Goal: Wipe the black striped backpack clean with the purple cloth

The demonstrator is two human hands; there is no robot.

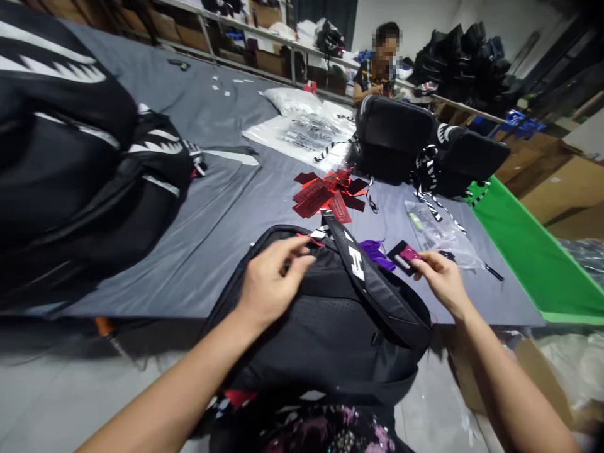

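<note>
Bag at nr edge of table; L hand over its top, R hand w/ card to R. Cloth just L of card; tabs behind bag. Bag pile far L. Sheets behind tabs; 2 bags R of those, person behind. Pouch in front of 2 bags, R of tabs. Boxes off table's R side
</note>
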